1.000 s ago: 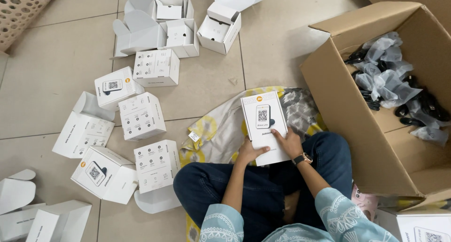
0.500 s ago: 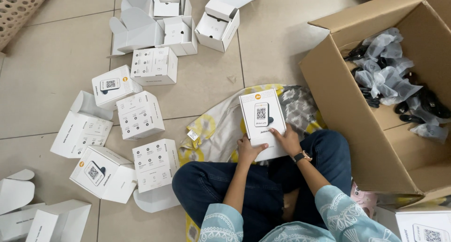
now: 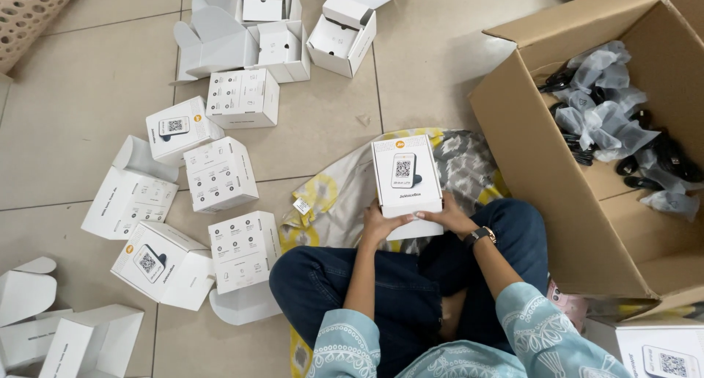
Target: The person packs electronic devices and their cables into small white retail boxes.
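Note:
I sit cross-legged on a tiled floor and hold a white product box [image 3: 405,176] with a printed picture of a small device on its top, over my lap. My left hand [image 3: 379,224] grips its lower left edge. My right hand [image 3: 450,218], with a watch on the wrist, grips its lower right edge. The box is closed and faces up. A patterned yellow and grey cloth [image 3: 330,195] lies under it and under my legs.
Several white boxes lie on the floor to the left, some closed [image 3: 221,174], some open and empty [image 3: 342,35]. A large open cardboard carton [image 3: 543,158] on the right holds black cables in plastic bags [image 3: 601,121]. A woven basket [image 3: 29,8] sits at the top left.
Both hands shifted to the box's lower edge; the right hand came off its front face. The box stays over my lap.

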